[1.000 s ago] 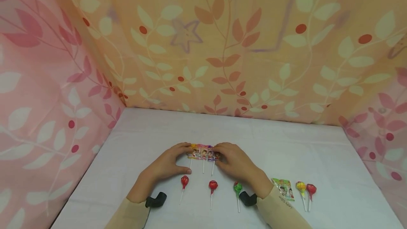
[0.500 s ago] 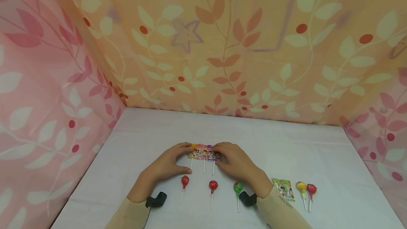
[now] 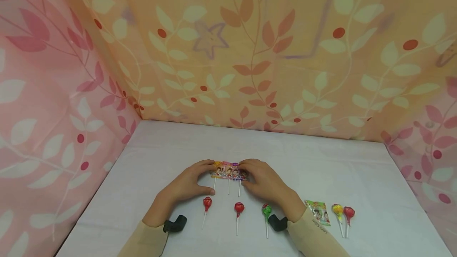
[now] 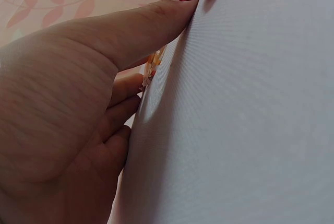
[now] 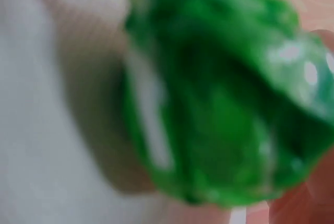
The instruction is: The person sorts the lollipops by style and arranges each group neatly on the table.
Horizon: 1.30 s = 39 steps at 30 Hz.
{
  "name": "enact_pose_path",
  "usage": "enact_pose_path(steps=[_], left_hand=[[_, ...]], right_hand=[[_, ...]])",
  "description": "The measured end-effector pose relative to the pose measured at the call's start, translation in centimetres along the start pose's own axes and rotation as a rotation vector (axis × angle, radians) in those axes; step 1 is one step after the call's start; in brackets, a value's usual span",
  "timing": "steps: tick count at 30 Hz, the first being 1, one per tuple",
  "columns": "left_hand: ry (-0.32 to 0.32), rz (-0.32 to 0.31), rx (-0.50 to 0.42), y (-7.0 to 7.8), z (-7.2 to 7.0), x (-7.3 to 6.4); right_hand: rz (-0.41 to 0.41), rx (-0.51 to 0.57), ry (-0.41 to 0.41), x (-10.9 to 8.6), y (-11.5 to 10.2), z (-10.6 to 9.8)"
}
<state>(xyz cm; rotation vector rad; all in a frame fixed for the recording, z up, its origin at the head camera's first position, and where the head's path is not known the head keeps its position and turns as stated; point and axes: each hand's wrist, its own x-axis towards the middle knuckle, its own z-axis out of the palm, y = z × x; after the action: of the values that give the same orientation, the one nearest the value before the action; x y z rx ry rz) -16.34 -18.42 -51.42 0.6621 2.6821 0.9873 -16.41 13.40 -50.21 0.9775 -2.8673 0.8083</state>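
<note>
Flat lollipops in printed wrappers [image 3: 228, 170] lie side by side at mid-table, with three white sticks showing below them. My left hand [image 3: 190, 179] rests on the table at their left, its fingertips at the yellow wrapper's edge and its thumb stretched out near a stick. From the other side, my right hand [image 3: 265, 181] touches the right end of the row and covers part of it. Nearer me lie a red lollipop [image 3: 207, 202], a second red lollipop [image 3: 239, 208] and a green lollipop [image 3: 266, 210]. That green lollipop [image 5: 209, 109] fills much of the right wrist view, blurred.
Right of my right forearm lie a green printed packet [image 3: 319, 212], a yellow lollipop [image 3: 337, 210] and another red lollipop [image 3: 349, 212]. A white cloth covers the table [image 3: 178, 142]. Leaf-patterned fabric [image 3: 257, 50] hangs behind it and along both sides.
</note>
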Motion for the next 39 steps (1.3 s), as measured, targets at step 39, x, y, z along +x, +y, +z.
enact_pose_path(steps=[39], left_hand=[[0.009,0.010,-0.009,-0.4,0.2,0.1]], right_hand=[[-0.034,-0.050,0.090,-4.7,-1.6,-1.4]])
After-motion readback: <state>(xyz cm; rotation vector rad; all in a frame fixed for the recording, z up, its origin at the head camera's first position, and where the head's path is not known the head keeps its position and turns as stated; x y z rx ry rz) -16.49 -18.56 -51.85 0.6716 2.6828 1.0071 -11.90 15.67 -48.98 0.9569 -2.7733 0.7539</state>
